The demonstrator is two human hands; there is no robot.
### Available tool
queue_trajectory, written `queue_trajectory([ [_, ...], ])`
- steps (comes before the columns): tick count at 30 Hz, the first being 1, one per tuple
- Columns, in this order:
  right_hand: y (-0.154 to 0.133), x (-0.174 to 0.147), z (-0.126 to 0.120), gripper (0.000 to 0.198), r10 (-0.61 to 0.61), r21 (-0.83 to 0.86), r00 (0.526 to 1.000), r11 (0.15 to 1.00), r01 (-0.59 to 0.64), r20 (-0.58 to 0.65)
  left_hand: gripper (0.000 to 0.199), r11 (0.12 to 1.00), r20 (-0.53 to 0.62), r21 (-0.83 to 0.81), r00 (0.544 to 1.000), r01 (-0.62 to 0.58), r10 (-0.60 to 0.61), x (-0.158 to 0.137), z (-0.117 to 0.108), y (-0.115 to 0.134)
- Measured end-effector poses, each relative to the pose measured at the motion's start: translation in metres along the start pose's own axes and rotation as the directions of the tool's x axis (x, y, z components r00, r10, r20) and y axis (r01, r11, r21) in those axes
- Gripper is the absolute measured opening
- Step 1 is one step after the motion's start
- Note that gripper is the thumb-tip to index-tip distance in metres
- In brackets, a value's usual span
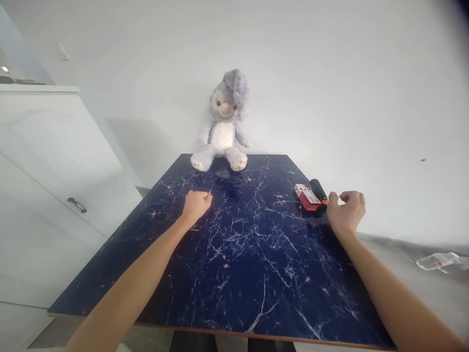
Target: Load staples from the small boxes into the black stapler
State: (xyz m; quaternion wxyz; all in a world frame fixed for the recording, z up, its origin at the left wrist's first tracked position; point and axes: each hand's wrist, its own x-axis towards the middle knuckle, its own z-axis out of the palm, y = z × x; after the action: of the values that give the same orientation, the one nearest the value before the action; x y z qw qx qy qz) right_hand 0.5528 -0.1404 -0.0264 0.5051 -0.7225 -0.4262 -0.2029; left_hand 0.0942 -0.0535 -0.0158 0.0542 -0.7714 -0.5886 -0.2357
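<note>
Standing apart: left hand fisted, right hand loosely cupped; carton, table's two o'clock, looked light, stiff, side-grippable.

The forearms are bare and the trouser legs black.

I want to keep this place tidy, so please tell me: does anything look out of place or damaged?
Yes: a clear plastic item lies on the floor, right of the table, as if dropped or discarded. I see no spill or damage.
</note>
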Motion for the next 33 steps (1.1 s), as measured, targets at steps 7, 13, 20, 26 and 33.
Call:
queue_trajectory([
  [7, -0.034, -0.037, 0.007, 0.034, -0.413, 0.001, 0.881, 0.906, 0.424, 0.232, 0.034, 0.994, 0.014, -0.057, 0.996, -0.088, 0.089, -0.001, 0.002, 0.0],
  [13, -0.092, -0.067, 0.039, 0.026, -0.554, 0.093, 0.707, 0.811, 0.578, 0.44, 0.017, 0.975, 0.058, -0.11, 0.978, -0.193, 0.2, -0.002, -0.002, 0.008],
  [20, -0.116, -0.066, 0.046, 0.056, -0.341, -0.048, 0.849, 0.919, 0.392, 0.405, 0.069, 0.96, -0.096, -0.022, 0.957, -0.279, 0.275, -0.022, -0.001, 0.047],
  [26, -0.126, -0.077, 0.038, 0.085, -0.413, 0.153, 0.754, 0.907, 0.392, 0.511, 0.075, 0.973, 0.136, -0.11, 0.967, -0.202, 0.216, -0.021, 0.014, 0.045],
  [33, -0.127, -0.085, 0.05, 0.063, -0.488, 0.229, 0.522, 0.845, 0.484, 0.7, 0.065, 0.959, 0.197, -0.148, 0.943, -0.24, 0.267, -0.021, 0.015, 0.038],
])
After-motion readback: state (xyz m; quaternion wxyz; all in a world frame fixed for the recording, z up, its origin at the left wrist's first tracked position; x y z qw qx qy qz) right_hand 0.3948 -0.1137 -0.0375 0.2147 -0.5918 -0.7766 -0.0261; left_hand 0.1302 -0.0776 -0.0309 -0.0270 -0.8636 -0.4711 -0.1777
